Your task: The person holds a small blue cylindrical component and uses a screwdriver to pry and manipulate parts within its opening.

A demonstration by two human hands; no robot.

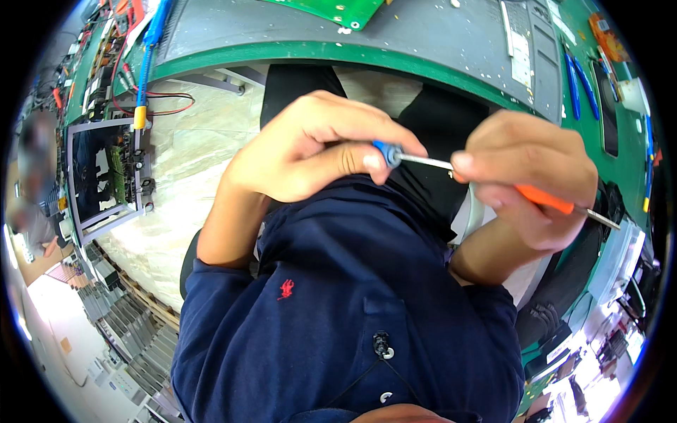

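Closed around a blue screwdriver (387, 154), my left hand (303, 144) hides most of its handle in the palm. Its thin metal shaft points right and reaches the thumb and fingertips of my right hand (536, 158). Whether those fingertips pinch the shaft's tip or something small on it, I cannot tell. Inside my right hand lies an orange-handled screwdriver (544, 199), with its metal shaft sticking out to the lower right, away from the other tool. Both hands are above my lap, in front of the bench edge.
Beyond my hands runs a green-edged workbench with a grey mat (423, 49), white specks and a green circuit board (338, 10). Blue tweezers (572, 88) and a dark phone (606, 113) lie at the right. A blue cable (144, 77) hangs left, above a metal frame (106, 176).
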